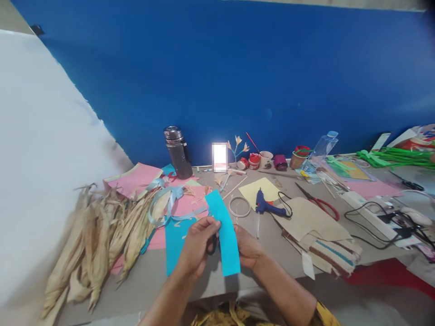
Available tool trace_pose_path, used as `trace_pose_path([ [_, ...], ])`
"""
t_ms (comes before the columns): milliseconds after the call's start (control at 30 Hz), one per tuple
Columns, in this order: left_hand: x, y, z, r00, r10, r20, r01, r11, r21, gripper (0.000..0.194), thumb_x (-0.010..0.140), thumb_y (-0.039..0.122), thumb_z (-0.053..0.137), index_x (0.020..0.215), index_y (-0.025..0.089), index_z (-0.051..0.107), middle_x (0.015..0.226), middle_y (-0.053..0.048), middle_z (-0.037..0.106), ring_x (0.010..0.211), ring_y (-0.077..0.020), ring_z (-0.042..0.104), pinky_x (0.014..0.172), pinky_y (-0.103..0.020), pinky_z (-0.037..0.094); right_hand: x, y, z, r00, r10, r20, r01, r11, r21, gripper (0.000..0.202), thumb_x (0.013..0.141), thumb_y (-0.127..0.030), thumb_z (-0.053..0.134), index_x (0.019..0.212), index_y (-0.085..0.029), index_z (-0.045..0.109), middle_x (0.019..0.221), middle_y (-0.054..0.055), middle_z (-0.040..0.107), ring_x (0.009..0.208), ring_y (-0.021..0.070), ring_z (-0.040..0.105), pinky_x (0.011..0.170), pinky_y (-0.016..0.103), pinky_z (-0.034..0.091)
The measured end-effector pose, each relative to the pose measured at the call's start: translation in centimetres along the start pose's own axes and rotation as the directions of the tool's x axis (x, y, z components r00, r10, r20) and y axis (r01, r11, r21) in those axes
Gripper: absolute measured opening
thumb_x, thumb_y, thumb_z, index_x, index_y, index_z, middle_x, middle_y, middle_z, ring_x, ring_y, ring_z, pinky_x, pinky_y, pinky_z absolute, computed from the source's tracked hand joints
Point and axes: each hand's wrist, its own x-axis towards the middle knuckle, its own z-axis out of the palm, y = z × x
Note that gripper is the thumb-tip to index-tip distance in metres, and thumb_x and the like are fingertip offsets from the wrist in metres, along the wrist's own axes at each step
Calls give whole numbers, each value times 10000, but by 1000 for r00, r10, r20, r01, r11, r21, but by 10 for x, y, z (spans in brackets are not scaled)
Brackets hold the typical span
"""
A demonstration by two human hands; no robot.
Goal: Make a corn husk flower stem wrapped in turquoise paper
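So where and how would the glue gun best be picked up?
Probably by its handle, with the right hand coming from above and the right: the glue gun seems to lie on its side, handle stretching rightward, narrow tip toward the blue wall. Best to stay off the tip and the cord looping by the handle's end.

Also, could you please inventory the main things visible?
paper strip: one, blue, centre
sheets: several, mixed, throughout
husks: many, tan, left
ribbon: one, blue, left
flask: one, grey, back
tape roll: one, white, centre
glue gun: one, blue, right
cloth pile: one, beige, right
bottle: one, clear, right
scissors: two, red and black, right
strands: many, green, right
extension socket: one, white, right
left grip: one, bare, on strip
right grip: one, bare, behind strip
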Motion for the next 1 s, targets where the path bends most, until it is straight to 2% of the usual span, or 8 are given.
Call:
trace_pose_path([
  [100, 1, 8, -6, 996, 68, -50, -70, 997, -42, 341, 663, 398, 781, 625, 173, 527, 536, 49, 489, 455, -64, 429, 453, -188, 357, -9, 0, -2, 1000, -24, 21, 23, 999, 38, 295, 654, -328, 859, 694, -101, 676, 595, 15, 609, 463, 51, 470, 442, 159, 376],
  [167, 3, 16, -12, 978, 151, -144, -156, 987, -25, 330, 652, 369, 786, 628, 175, 520, 574, 52, 493, 515, -72, 467, 514, -189, 416, -18, -1, -9, 1000, -1, 23, -2, 993, 120, 289, 630, -289, 882, 694, -103, 670, 550, -30, 555, 391, -4, 307, 363, 116, 235],
  [300, 5, 28, -20, 953, 200, -227, -204, 979, 5, 322, 636, 343, 776, 625, 187, 494, 571, 73, 429, 516, -71, 441, 498, -181, 418, -38, 0, -21, 999, -49, 0, 48, 981, 185, 280, 685, -259, 863, 848, -95, 706, 782, 37, 655, 408, -36, 208, 360, 116, 166],
  [433, 8, 32, -19, 953, 213, -216, -214, 977, 17, 324, 642, 337, 765, 620, 191, 477, 580, 74, 402, 518, -76, 427, 461, -180, 406, -53, 2, -16, 994, -112, 17, 106, 972, 210, 388, 705, -435, 844, 896, -134, 692, 818, 10, 590, 470, -6, 215, 408, 138, 193],
  [567, 13, 36, -19, 945, 248, -211, -251, 968, 15, 319, 658, 346, 761, 636, 191, 483, 593, 71, 415, 520, -76, 424, 455, -184, 408, -66, 1, -5, 990, -119, 72, 121, 992, -33, 629, 625, -678, 787, 941, -149, 664, 843, 19, 546, 559, 48, 271, 455, 179, 194],
  [733, 17, 45, -18, 921, 294, -256, -301, 953, 12, 298, 646, 335, 753, 644, 195, 490, 595, 64, 453, 526, -89, 458, 433, -188, 407, -72, 5, -2, 983, -185, 14, 175, 900, -398, 676, 638, -772, 697, 866, -137, 649, 765, 38, 578, 608, 98, 388, 535, 219, 302],
  [867, 21, 50, -16, 892, 357, -277, -359, 932, 47, 272, 657, 323, 734, 636, 197, 494, 575, 63, 461, 505, -91, 467, 428, -198, 419, -70, 11, 1, 990, -138, -32, 109, 884, -454, 646, 595, -732, 750, 824, -138, 638, 717, 37, 591, 637, 131, 496, 569, 227, 381],
  [1000, 23, 48, -11, 889, 376, -261, -371, 926, 71, 265, 673, 340, 727, 646, 199, 504, 578, 59, 473, 497, -96, 478, 430, -213, 433, -68, 11, 6, 991, -115, -70, 71, 889, -452, 623, 581, -676, 785, 859, -131, 663, 701, 28, 602, 580, 115, 497, 550, 228, 412],
])
